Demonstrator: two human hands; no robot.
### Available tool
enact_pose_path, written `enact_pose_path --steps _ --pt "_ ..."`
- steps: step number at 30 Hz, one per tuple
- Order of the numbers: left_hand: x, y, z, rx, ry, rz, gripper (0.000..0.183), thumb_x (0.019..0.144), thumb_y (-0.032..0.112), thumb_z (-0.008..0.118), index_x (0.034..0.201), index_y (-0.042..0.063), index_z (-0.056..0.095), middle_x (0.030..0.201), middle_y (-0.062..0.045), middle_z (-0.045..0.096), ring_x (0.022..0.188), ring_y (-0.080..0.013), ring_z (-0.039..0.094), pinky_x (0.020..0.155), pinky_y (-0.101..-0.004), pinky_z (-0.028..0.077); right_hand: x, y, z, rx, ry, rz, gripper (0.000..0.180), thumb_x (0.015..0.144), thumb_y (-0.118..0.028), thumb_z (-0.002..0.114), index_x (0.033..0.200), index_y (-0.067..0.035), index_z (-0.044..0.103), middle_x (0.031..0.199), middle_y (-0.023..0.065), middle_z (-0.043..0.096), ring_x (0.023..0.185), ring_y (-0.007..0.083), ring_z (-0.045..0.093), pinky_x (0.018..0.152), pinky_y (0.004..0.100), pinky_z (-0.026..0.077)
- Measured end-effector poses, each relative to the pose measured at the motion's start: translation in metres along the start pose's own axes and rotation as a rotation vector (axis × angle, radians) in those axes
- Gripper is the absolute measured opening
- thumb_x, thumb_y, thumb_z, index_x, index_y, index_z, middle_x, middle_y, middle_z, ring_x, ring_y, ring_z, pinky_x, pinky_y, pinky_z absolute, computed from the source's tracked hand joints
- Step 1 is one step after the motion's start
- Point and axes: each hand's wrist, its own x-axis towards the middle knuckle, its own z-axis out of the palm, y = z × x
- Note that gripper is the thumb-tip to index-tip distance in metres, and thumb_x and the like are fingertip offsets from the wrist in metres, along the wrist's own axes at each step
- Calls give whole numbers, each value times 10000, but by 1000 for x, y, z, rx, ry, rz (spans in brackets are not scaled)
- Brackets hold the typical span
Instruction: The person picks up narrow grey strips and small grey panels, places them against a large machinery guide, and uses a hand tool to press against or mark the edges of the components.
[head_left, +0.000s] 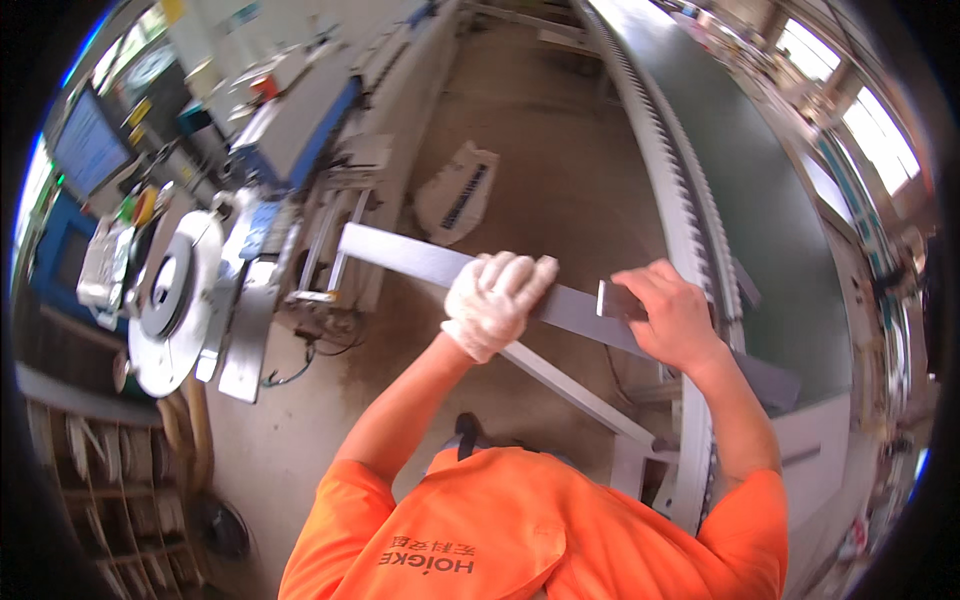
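Observation:
A long flat grey strip (585, 311) runs from the left, in front of my body, towards the green belt at the right. My left hand (491, 300), in a white glove, is closed around the strip near its middle. My bare right hand (671, 311) pinches a small flat metallic piece (621, 300) between thumb and fingers, just above the strip. Whether the right hand also touches the strip cannot be told. The strip's far left end reaches beside the metal rails of the machine, and its right end lies over the belt's edge.
At the left stands an edge-banding machine (300, 127) with a round reel plate (176, 300) and a monitor (90, 142). A green conveyor belt (780, 225) with a toothed side rail runs along the right. A white sack (457, 195) lies on the floor ahead; a pale crossbar (577, 390) spans low before me.

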Motion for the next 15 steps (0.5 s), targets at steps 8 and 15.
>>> enact_pose_path --steps 8,15 --pt "-47 -82 -14 122 -180 44 490 795 223 640 1275 127 647 924 -1 552 861 -185 601 760 -351 514 59 -4 113 410 -522 263 305 903 -346 743 1025 -72 692 860 184 713 816 422 680 708 484 524" --pt "-99 -221 -31 292 -392 -78 433 802 136 603 1229 169 670 945 -2 552 926 -210 599 1147 -537 400 48 37 200 716 -632 249 301 916 -269 742 968 2 620 728 170 559 651 280 538 640 391 466"
